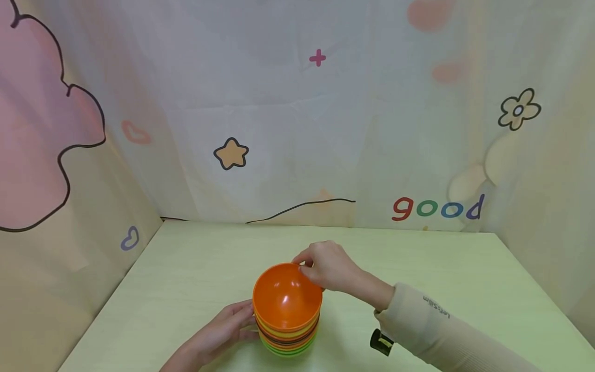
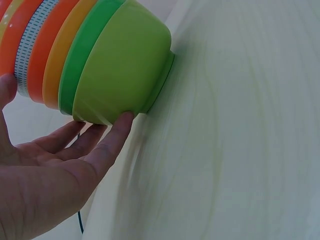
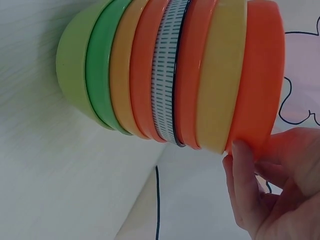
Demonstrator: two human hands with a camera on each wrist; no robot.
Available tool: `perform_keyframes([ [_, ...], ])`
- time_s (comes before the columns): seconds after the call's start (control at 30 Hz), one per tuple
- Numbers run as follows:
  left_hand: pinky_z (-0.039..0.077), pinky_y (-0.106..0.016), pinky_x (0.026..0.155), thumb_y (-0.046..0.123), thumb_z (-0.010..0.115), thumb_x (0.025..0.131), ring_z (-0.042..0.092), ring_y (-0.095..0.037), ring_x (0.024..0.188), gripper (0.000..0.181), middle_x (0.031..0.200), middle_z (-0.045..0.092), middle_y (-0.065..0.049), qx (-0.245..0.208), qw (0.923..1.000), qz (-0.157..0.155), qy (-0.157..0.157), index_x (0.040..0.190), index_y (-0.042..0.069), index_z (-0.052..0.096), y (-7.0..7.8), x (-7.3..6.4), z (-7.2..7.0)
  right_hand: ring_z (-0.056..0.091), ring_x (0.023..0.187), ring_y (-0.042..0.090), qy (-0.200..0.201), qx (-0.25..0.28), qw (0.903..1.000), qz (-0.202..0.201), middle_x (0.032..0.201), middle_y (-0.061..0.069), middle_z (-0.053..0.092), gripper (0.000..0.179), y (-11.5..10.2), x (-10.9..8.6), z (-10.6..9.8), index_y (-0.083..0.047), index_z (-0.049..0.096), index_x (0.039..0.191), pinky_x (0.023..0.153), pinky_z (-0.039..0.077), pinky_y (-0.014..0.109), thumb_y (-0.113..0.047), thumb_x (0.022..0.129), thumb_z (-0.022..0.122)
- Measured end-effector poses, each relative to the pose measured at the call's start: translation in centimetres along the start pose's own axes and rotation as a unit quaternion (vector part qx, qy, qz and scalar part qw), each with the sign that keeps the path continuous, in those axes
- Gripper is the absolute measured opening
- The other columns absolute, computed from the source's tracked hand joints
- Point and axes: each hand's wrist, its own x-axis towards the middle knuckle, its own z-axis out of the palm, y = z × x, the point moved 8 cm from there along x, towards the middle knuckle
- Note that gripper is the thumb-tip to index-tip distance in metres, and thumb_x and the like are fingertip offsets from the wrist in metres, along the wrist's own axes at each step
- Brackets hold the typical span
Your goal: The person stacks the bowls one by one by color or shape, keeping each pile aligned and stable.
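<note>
A stack of several nested bowls stands on the table. On top is an orange bowl point(image 1: 283, 297), its inside facing up in the head view. Below it come a yellow bowl point(image 3: 222, 75), more orange ones, a white bowl with dashes point(image 3: 166, 75), a green bowl point(image 3: 98, 67) and a lime-green bowl point(image 2: 125, 65) at the bottom. My right hand point(image 1: 332, 266) pinches the top orange bowl's rim at its far right side. My left hand point(image 1: 228, 325) rests against the stack's left side, fingers extended to the lime-green bowl and thumb higher up at an orange one.
The pale table point(image 1: 186, 268) reaches back to a printed cloth backdrop point(image 1: 288, 113), with cloth walls at both sides. A small black device point(image 1: 382, 342) sits at my right sleeve point(image 1: 432, 320).
</note>
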Motion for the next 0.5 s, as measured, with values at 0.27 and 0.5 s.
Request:
perform_keyframes([
  [0.27, 0.046, -0.044, 0.095, 0.036, 0.038, 0.099, 0.052, -0.021, 0.117, 0.056, 0.135, 0.049, -0.012, 0.001, 1.0, 0.006, -0.007, 0.14, -0.002, 0.033, 0.27, -0.09, 0.12, 0.052, 0.044, 0.006, -0.009, 0.017, 0.9998, 0.008, 0.084, 0.006, 0.067, 0.018, 0.22, -0.07, 0.23, -0.01, 0.073, 0.099, 0.042, 0.047, 0.018, -0.007, 0.084, 0.062],
  [0.5, 0.046, -0.043, 0.095, 0.035, 0.037, 0.099, 0.052, -0.02, 0.116, 0.054, 0.134, 0.05, -0.012, 0.006, 0.9999, 0.01, -0.012, 0.14, -0.001, 0.034, 0.32, 0.01, 0.08, 0.052, 0.048, 0.008, -0.01, 0.024, 0.9997, 0.0, 0.082, 0.005, 0.066, 0.019, 0.38, -0.14, 0.17, -0.01, 0.072, 0.1, 0.043, 0.047, 0.019, -0.009, 0.085, 0.061],
])
